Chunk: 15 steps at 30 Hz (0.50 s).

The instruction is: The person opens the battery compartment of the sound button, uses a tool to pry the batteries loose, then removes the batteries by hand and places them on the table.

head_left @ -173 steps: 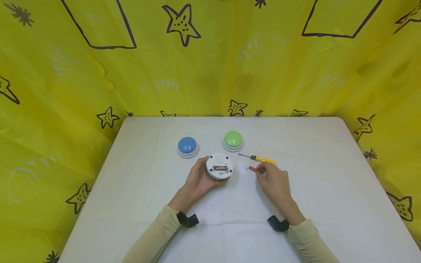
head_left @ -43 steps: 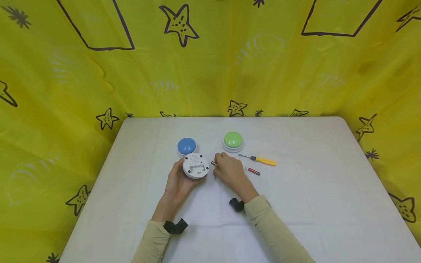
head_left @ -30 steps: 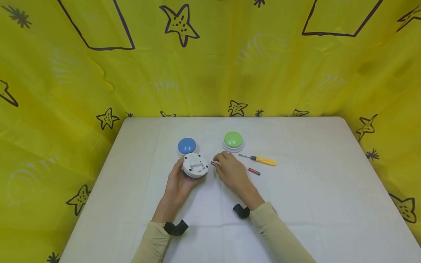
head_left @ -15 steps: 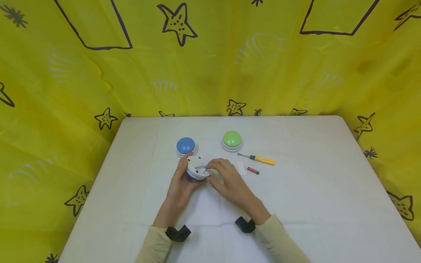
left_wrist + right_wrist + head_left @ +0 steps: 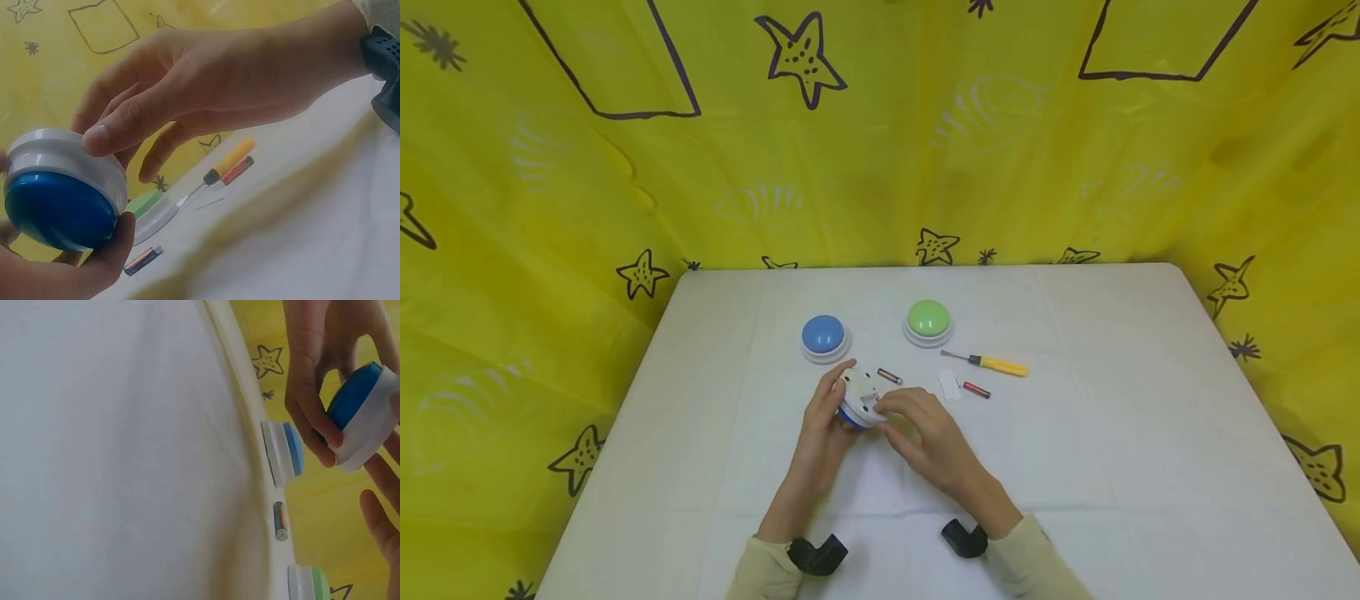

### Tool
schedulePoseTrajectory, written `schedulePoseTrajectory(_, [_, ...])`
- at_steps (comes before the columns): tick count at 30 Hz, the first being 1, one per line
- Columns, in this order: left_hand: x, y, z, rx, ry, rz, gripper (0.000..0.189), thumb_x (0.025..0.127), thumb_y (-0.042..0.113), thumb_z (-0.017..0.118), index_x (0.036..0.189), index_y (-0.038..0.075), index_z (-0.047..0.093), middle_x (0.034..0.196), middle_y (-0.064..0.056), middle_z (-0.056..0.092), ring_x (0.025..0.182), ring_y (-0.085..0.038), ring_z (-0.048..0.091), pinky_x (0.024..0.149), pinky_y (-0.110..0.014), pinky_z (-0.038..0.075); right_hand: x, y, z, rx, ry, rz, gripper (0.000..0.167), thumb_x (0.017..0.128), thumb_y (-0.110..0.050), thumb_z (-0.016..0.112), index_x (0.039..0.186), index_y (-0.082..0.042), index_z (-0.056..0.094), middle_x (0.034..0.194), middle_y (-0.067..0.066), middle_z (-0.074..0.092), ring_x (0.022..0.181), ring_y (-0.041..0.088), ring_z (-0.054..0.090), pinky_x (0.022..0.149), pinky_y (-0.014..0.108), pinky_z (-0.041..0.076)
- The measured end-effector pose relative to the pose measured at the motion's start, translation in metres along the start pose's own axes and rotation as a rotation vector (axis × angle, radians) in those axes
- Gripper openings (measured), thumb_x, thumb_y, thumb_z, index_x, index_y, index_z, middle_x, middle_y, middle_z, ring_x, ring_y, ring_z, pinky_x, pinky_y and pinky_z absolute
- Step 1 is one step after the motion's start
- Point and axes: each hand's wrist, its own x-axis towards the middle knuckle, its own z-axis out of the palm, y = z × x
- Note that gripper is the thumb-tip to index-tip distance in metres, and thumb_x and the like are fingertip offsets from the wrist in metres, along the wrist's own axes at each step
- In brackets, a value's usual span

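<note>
My left hand (image 5: pixel 822 425) grips a push button (image 5: pixel 856 392) with a white base and a blue dome. It is tilted, with its underside and battery compartment turned up towards the head view. In the left wrist view the blue dome (image 5: pixel 59 209) faces down. My right hand (image 5: pixel 936 437) has its thumb on the base's rim and its index fingertip at the compartment, its other fingers looser. The fingertips partly cover the compartment. A dark battery (image 5: pixel 890 377) lies just beyond on the table. To the right lie a red battery (image 5: pixel 977 390) and a small white cover (image 5: pixel 949 385).
Behind the hands stand another blue push button (image 5: pixel 823 335) and a green push button (image 5: pixel 928 319). A screwdriver (image 5: pixel 1000 366) with a yellow handle lies at the right. Yellow patterned cloth (image 5: pixel 880 167) hangs beyond the white table (image 5: pixel 1112 467).
My right hand has taken a battery from the compartment, laid it on the table and moved back to the base. The held button has tilted and shifted slightly right and nearer.
</note>
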Motion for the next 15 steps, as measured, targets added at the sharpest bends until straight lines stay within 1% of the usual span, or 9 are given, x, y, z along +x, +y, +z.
schedulePoseTrajectory(2, [-0.003,0.000,0.002,0.052,0.013,0.005,0.051,0.112,0.037,0.040,0.160,0.019,0.036,0.167,-0.019,0.032,0.133,-0.021,0.053,0.103,-0.037,0.051,-0.004,0.000,0.001,0.010,0.019,0.003,0.040,0.083,0.002,0.083,0.119,-0.010,0.070,0.119,0.004,0.071,0.115,0.021,0.065,0.106,0.024,0.049])
schedulePoseTrajectory(4, [-0.007,0.000,0.005,0.130,0.029,0.008,0.054,0.112,0.039,0.040,0.162,0.020,0.034,0.167,-0.017,0.033,0.138,-0.025,0.050,0.109,-0.042,0.050,-0.007,-0.001,0.001,0.022,0.034,0.026,0.040,0.084,0.003,0.082,0.120,-0.009,0.069,0.120,0.005,0.071,0.115,0.021,0.065,0.108,0.021,0.048])
schedulePoseTrajectory(6, [-0.010,0.001,0.007,0.211,0.041,0.013,0.057,0.111,0.041,0.041,0.164,0.019,0.033,0.166,-0.016,0.035,0.141,-0.029,0.049,0.112,-0.048,0.050,-0.009,-0.001,0.001,0.046,0.052,0.062,0.039,0.087,0.003,0.079,0.122,-0.008,0.068,0.120,0.005,0.071,0.114,0.021,0.066,0.106,0.021,0.050])
schedulePoseTrajectory(7, [-0.012,0.002,0.008,0.254,0.049,0.020,0.058,0.111,0.041,0.041,0.164,0.018,0.032,0.165,-0.017,0.038,0.140,-0.031,0.051,0.112,-0.050,0.050,-0.010,-0.001,0.002,0.057,0.062,0.081,0.037,0.088,0.004,0.078,0.122,-0.008,0.068,0.120,0.005,0.072,0.113,0.021,0.066,0.103,0.023,0.052])
schedulePoseTrajectory(9, [-0.015,0.003,0.010,0.324,0.060,0.036,0.059,0.111,0.040,0.041,0.164,0.017,0.032,0.160,-0.019,0.043,0.133,-0.033,0.056,0.109,-0.052,0.053,-0.012,-0.002,0.002,0.085,0.083,0.129,0.034,0.091,0.003,0.075,0.123,-0.007,0.068,0.119,0.005,0.072,0.111,0.019,0.067,0.098,0.026,0.056])
schedulePoseTrajectory(11, [-0.018,0.004,0.011,0.377,0.071,0.058,0.059,0.111,0.036,0.044,0.164,0.015,0.032,0.154,-0.023,0.048,0.122,-0.033,0.063,0.104,-0.051,0.057,-0.013,-0.003,0.003,0.121,0.108,0.183,0.030,0.094,0.003,0.072,0.123,-0.007,0.068,0.119,0.005,0.072,0.108,0.018,0.068,0.093,0.029,0.059])
schedulePoseTrajectory(13, [-0.021,0.003,0.011,0.420,0.084,0.073,0.058,0.110,0.031,0.047,0.164,0.015,0.033,0.148,-0.026,0.050,0.112,-0.031,0.068,0.100,-0.047,0.059,-0.014,-0.004,0.004,0.147,0.133,0.243,0.027,0.097,0.001,0.070,0.123,-0.008,0.068,0.118,0.004,0.073,0.107,0.016,0.069,0.092,0.028,0.060])
schedulePoseTrajectory(15, [-0.022,0.003,0.010,0.451,0.098,0.081,0.059,0.108,0.027,0.052,0.164,0.016,0.035,0.143,-0.026,0.053,0.105,-0.032,0.072,0.098,-0.040,0.059,-0.015,-0.006,0.005,0.188,0.163,0.315,0.026,0.099,-0.002,0.068,0.124,-0.009,0.068,0.119,0.004,0.073,0.109,0.014,0.069,0.093,0.025,0.060])
